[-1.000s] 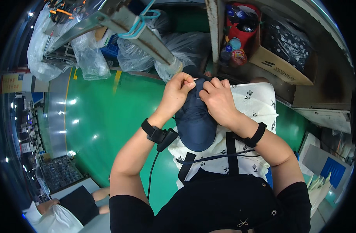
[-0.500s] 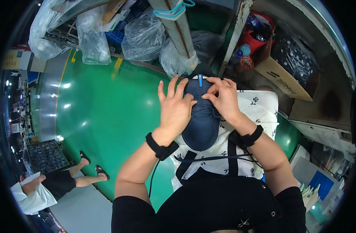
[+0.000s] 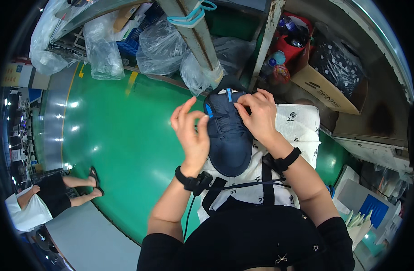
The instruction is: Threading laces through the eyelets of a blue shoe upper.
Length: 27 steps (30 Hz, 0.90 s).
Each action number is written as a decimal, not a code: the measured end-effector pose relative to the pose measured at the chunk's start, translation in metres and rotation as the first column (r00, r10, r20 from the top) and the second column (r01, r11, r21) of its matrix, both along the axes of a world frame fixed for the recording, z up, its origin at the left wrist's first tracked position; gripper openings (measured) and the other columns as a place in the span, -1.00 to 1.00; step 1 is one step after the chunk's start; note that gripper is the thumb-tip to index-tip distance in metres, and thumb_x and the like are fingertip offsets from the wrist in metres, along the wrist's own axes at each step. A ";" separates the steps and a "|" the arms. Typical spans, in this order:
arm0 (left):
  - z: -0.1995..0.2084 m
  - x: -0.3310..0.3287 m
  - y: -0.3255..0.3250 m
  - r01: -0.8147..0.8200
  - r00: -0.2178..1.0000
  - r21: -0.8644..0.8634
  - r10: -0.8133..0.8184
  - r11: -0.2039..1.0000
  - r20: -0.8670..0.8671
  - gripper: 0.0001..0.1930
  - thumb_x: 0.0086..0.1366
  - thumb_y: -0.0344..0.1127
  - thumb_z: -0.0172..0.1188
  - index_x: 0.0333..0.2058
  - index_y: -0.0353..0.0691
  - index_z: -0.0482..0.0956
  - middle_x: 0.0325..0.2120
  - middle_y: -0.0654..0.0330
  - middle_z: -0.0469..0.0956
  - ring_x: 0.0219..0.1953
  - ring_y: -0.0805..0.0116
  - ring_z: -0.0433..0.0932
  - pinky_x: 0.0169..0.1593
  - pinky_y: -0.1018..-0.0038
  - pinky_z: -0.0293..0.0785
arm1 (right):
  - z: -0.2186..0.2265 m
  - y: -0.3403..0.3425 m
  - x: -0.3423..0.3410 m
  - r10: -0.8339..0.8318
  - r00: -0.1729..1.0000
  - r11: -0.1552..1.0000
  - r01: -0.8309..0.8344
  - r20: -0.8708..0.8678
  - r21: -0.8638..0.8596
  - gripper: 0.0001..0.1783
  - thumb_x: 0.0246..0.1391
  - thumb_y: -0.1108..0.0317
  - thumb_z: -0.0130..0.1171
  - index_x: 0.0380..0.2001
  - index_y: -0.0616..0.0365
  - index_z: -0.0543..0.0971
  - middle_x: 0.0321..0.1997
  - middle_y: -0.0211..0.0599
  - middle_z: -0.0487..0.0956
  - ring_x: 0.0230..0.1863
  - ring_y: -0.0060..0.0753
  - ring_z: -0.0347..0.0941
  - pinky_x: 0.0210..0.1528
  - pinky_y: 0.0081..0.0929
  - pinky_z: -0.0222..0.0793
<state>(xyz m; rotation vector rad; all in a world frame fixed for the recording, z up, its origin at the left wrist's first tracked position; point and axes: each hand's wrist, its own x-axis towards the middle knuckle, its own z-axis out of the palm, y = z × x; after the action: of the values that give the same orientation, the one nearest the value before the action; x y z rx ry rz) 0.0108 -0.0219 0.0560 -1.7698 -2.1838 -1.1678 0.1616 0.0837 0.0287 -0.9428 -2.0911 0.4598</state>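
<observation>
A dark navy shoe (image 3: pixel 231 153) lies on a white cloth (image 3: pixel 297 124) with a black flower print over my lap, its toe toward me. A small blue tag (image 3: pixel 229 95) shows at its tongue, and a blue patch sits on its left side. My right hand (image 3: pixel 260 115) is closed at the right of the shoe's opening, fingertips pinching its upper. My left hand (image 3: pixel 192 133) is at the shoe's left side, thumb and a fingertip brought together beside the blue patch, other fingers raised. Anything thin between those fingertips is too small to make out.
A metal post (image 3: pixel 195 38) stands just beyond the shoe, with clear plastic bags (image 3: pixel 159 47) around it. At right, a shelf holds a cardboard box (image 3: pixel 329 92) and a red bag (image 3: pixel 302 25). Green floor (image 3: pixel 125 135) lies at left, where another person (image 3: pixel 53 196) is in view.
My left hand has moved off the laces to the shoe's left, baring the blue patch. My right hand stays near the shoe's opening. The other person's feet have shifted left.
</observation>
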 end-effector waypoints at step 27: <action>0.026 -0.019 -0.016 0.451 0.886 -0.291 -0.386 0.844 0.255 -0.79 0.07 -0.47 0.31 -0.27 -0.20 0.61 -0.35 0.17 0.44 -0.36 0.23 0.50 -0.30 0.40 0.44 | 0.017 -0.011 0.086 -0.308 0.795 0.249 -0.463 -0.523 -0.851 -0.83 0.16 0.49 0.00 -0.19 0.18 0.51 -0.43 -0.44 0.51 -0.50 -0.69 0.32 -0.46 -0.71 0.21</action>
<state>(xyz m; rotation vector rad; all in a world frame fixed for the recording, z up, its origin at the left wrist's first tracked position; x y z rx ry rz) -0.0077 -0.0378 0.0820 -2.4865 -2.2838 -1.1145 0.2480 0.0726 0.0453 -1.0742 -1.0120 2.0414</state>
